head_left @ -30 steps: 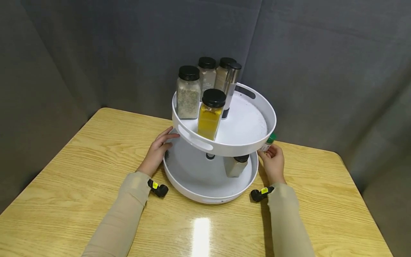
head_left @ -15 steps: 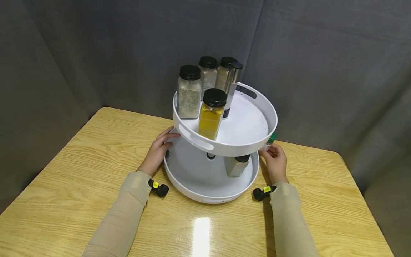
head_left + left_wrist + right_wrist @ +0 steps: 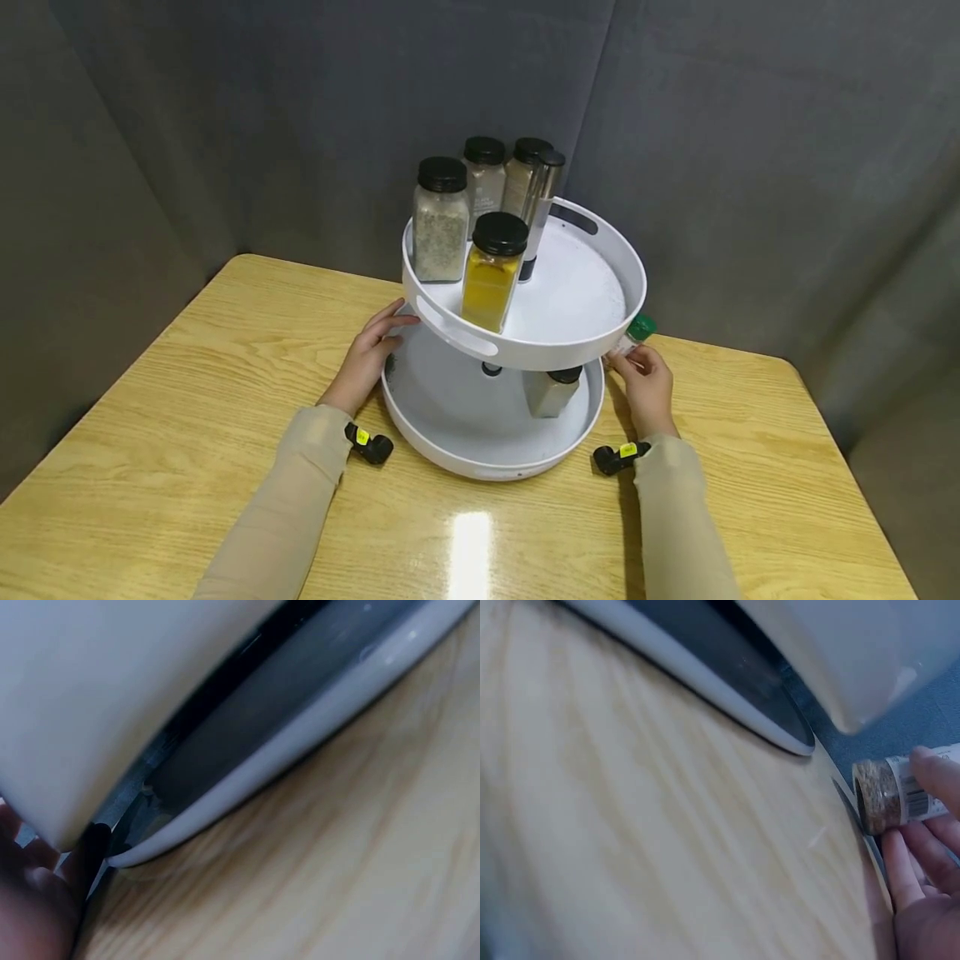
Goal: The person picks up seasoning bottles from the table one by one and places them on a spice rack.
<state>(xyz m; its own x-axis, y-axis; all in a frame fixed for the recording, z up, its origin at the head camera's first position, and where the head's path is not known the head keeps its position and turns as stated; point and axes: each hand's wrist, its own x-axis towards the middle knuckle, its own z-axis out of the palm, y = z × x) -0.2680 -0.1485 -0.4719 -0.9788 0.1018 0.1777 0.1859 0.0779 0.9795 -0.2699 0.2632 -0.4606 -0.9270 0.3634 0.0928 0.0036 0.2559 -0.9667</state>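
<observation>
My right hand (image 3: 647,390) grips a small spice jar (image 3: 881,793) with a green cap, beside the right rim of a white two-tier turntable (image 3: 577,292). In the right wrist view the jar lies tilted between thumb and fingers, with brown flakes and a white label showing. My left hand (image 3: 360,362) is at the turntable's left side, its fingers extended by the rim of the lower tray (image 3: 450,421). The upper tray hides part of both hands' surroundings. In the left wrist view the left fingers are dark and partly cut off; firm contact cannot be told.
On the upper tier stand a jar of pale green herbs (image 3: 439,233), a yellow spice jar (image 3: 489,287), two more black-capped jars behind, and a tall grinder (image 3: 542,212). A square jar (image 3: 551,396) stands on the lower tray. A grey curtain (image 3: 300,125) hangs behind the wooden table (image 3: 225,400).
My right hand has shifted slightly right, and the green-capped jar now leans further out from behind the upper tray. The left hand and the turntable look unchanged.
</observation>
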